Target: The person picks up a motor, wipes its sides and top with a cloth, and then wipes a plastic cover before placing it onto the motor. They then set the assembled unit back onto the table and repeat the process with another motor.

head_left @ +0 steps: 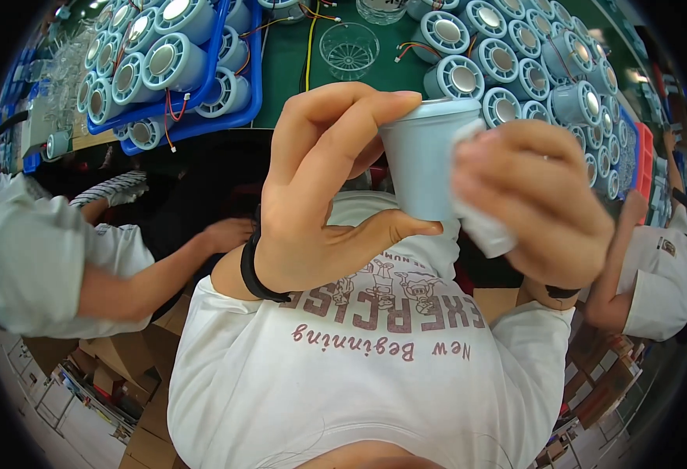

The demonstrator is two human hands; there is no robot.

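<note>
In front of my chest I hold up a light blue cup-shaped housing [419, 168], wider at its rimmed top and narrower below. My left hand [300, 187] grips it between the fingers on its top rim and the thumb near its lower end. Bunched in my right hand [543, 199] is a white cloth or tissue [486, 230], pressed against the housing's right side. The right fingers are blurred by motion and partly hide the cloth and that side of the housing.
Similar housings with silver discs and wires [508, 62] crowd the green table [281, 66] at the right. More fill stacked blue trays [256, 78] at the left. A clear round dish [349, 48] stands between them. People sit at the left [109, 266] and right [656, 273].
</note>
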